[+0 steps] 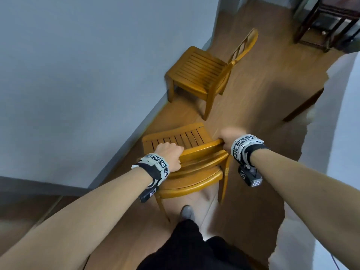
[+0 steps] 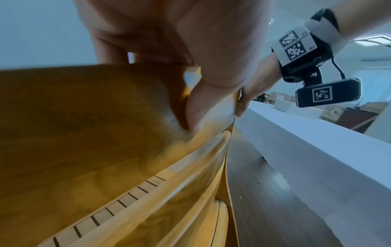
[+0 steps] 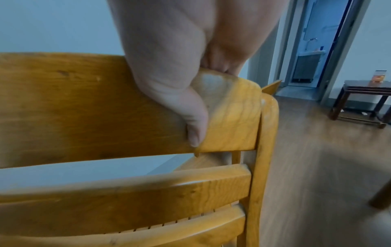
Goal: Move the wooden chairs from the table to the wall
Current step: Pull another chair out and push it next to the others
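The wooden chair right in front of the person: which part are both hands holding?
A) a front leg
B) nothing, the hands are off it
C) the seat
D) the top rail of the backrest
D: the left hand and the right hand each grip an end of the top rail of the backrest of the near wooden chair, thumbs pressed on it in both wrist views.

We see a wood-plank floor [image 1: 253, 117] carrying two wooden chairs: the near chair [image 1: 187, 172] stands at 6 o'clock, the far chair [image 1: 202, 75] at 12 o'clock, both close beside the wall. A dark side table [image 1: 329, 26] stands at 2 o'clock, well apart from them.
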